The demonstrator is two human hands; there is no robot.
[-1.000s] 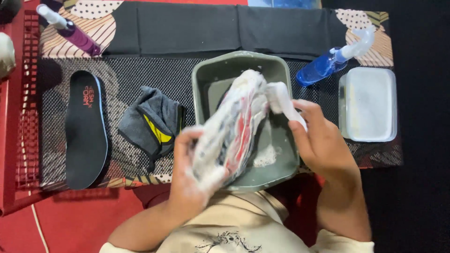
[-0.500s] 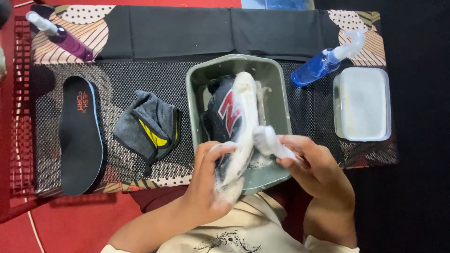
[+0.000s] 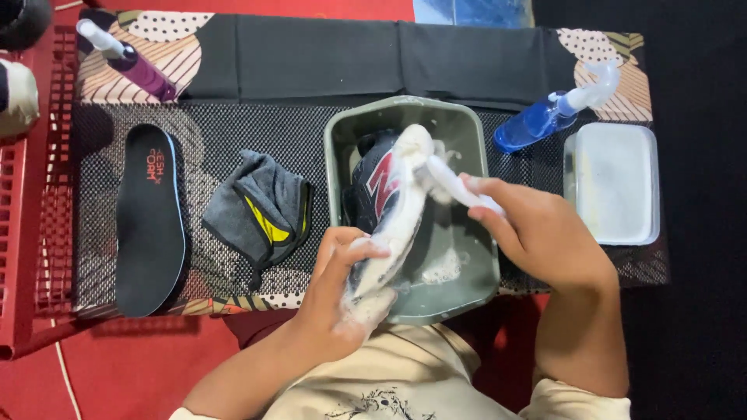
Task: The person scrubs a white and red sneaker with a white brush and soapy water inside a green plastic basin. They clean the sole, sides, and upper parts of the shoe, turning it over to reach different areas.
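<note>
Low in the frame's centre, the left hand (image 3: 338, 284) clenches the foamy heel end of a dark sneaker (image 3: 387, 204) with a soapy white sole, tilted on edge over the grey-green basin (image 3: 336, 167), while the right hand (image 3: 537, 233) at centre right grips a white brush (image 3: 451, 183) pressed against the sole. With that much lather on the fingers, the shoe looks likely to slip and drop into the basin, splashing suds onto the mesh mat (image 3: 233, 140). Farther out lie a grey cloth (image 3: 261, 206) and black insole (image 3: 148, 222) at left, a white tub (image 3: 615, 183) and blue spray bottle (image 3: 545, 117) at upper right, and a purple bottle (image 3: 136, 66) at upper left.
</note>
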